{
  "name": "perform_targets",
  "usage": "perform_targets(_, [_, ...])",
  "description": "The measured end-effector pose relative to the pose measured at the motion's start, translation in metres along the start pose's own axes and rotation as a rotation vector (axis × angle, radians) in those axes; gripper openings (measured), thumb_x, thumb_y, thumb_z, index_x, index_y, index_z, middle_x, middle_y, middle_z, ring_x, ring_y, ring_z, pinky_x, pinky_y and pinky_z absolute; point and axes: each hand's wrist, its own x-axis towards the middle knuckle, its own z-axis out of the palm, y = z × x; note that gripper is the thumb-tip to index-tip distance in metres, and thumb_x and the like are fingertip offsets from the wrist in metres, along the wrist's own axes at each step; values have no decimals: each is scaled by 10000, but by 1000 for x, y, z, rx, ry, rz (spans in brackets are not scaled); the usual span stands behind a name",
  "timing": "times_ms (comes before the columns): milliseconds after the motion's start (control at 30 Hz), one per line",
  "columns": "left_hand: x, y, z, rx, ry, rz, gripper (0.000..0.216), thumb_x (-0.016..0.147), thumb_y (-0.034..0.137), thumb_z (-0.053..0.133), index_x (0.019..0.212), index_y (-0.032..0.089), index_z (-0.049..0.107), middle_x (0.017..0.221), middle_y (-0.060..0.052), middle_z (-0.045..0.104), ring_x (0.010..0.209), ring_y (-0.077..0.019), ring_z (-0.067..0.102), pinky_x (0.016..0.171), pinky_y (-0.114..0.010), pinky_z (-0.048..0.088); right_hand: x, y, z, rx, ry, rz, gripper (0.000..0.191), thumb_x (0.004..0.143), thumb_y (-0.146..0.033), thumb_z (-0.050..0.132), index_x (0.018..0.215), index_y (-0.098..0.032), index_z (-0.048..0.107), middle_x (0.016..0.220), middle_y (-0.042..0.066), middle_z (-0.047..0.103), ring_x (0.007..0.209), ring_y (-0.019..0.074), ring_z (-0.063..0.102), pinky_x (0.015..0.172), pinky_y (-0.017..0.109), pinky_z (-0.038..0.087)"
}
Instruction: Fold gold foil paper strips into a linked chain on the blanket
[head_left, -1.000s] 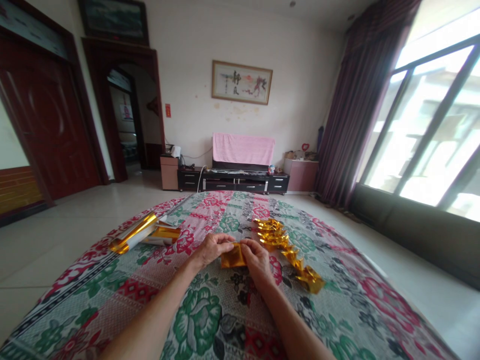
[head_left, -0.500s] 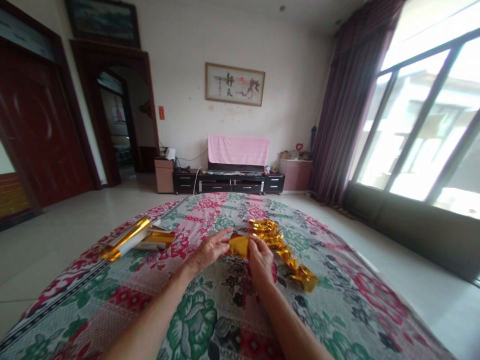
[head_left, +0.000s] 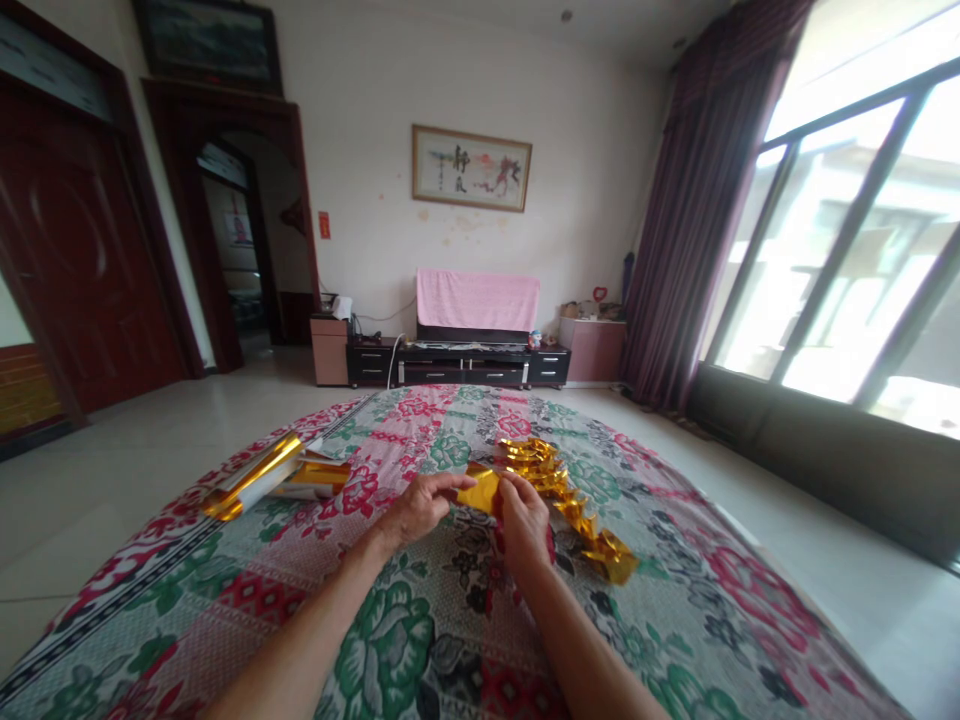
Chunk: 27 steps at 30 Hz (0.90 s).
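My left hand (head_left: 418,508) and my right hand (head_left: 523,518) meet over the middle of a flowered cloth (head_left: 420,620), both pinching a small piece of gold foil paper (head_left: 481,490) held just above the cloth. A row of several folded gold foil pieces (head_left: 566,498) runs from behind my right hand toward the right. A stack of flat gold foil sheets (head_left: 274,474) lies on the cloth to the left, out of reach of my left hand.
The cloth covers a round table; tiled floor (head_left: 112,480) surrounds it. A low dark TV cabinet (head_left: 457,363) with a pink cover stands at the far wall. Dark wooden doors (head_left: 82,250) are left, large windows with purple curtains (head_left: 697,220) right.
The gold foil piece has been lifted and turned between my fingers, from lying flat near the cloth to a raised, folded shape. The view dropped slightly.
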Motion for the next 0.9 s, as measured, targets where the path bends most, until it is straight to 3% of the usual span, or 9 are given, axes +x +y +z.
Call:
perform_targets(133, [1,2,3,62,9,73,403,671,108,494,1024,195,667,1017,-36,661,944,-175,581,858,-269,429,-2,-3,0,52,-30,60,267,612,-354,608,784,-151,622,532,-38,532,480,92,467,482,204,379])
perform_targets(300, [2,-4,5,133,-16,127,354,675,163,592,1016,208,675,1013,-51,647,912,-175,583,836,-256,429,-4,-4,0,67,-90,153,234,603,-336,607,762,-164,615,486,-50,514,437,93,446,448,208,360])
perform_targets(467, [2,-4,4,223,-19,112,249,709,300,614,908,190,716,858,-55,636,769,-155,570,732,-240,439,-3,-3,1,115,-98,198,243,585,-318,613,771,-161,614,550,-38,562,472,101,491,475,212,398])
perform_targets(633, [1,0,3,289,13,118,238,734,304,581,901,205,719,742,-29,597,694,-133,529,682,-224,422,-4,-5,1,105,-90,195,255,575,-333,631,776,-177,616,605,-24,604,510,118,533,486,219,424])
perform_targets(900, [3,-1,2,105,66,122,206,731,304,579,853,218,722,961,-47,630,932,-177,546,892,-275,393,-7,-7,1,63,-121,184,265,593,-353,640,791,-177,627,681,9,657,584,152,592,522,238,461])
